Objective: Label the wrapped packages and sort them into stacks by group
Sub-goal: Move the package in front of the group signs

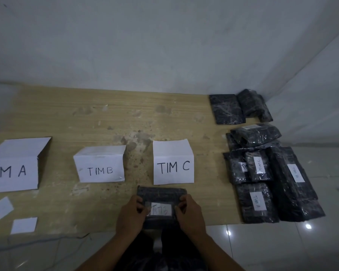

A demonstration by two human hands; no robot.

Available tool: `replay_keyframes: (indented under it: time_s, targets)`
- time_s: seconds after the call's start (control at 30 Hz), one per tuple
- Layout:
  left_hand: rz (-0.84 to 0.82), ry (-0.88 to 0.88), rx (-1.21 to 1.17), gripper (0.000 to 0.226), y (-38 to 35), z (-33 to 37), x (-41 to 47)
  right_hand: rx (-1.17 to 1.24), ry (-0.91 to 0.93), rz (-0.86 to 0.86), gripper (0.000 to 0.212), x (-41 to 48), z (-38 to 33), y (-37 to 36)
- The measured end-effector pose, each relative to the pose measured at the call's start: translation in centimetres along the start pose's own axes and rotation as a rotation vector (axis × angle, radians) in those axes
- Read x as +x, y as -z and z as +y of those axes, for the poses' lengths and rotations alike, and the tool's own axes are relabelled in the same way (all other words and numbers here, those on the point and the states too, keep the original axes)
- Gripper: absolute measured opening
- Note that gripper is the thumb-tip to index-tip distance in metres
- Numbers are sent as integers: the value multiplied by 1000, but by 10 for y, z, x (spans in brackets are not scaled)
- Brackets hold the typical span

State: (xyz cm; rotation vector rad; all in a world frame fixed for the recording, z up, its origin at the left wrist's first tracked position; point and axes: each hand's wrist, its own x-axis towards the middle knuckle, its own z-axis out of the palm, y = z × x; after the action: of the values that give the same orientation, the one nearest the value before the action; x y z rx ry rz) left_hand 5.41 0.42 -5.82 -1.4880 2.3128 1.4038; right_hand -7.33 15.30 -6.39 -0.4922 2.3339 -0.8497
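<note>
White wall (164, 45) backs a worn wooden bench (106, 118). Three folded paper signs stand in a row: TIM A (12, 173), TIM B (100, 169), TIM C (173, 165). A black wrapped package (160, 194) lies at the near edge, just in front of TIM C. The left hand (130, 214) and right hand (190, 214) each grip one side of it, fingers curled at the ends of its white label (160, 209). Further wrapped packages (272, 182) lie grouped at the right end.

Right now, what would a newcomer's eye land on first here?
Three white signs, TIM A, TIM B, and TIM C, stand in a row on the wooden table. In front of TIM C, the left hand and right hand hold a labelled black package; more black packages pile at the table's right end.
</note>
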Motion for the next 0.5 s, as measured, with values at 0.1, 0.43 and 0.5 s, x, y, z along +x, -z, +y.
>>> replay_keyframes:
  time_s: [0.1, 0.43, 0.5]
  targets:
    - [20, -29, 58, 27, -4, -2, -1, -91, 22, 66, 19, -4, 4, -7]
    - [-72, 102, -45, 74, -13, -26, 10, -52, -155, 143, 82, -13, -2, -25]
    - [-101, 76, -119, 67, -9, -14, 2, -10, -137, 140, 91, -15, -9, -22]
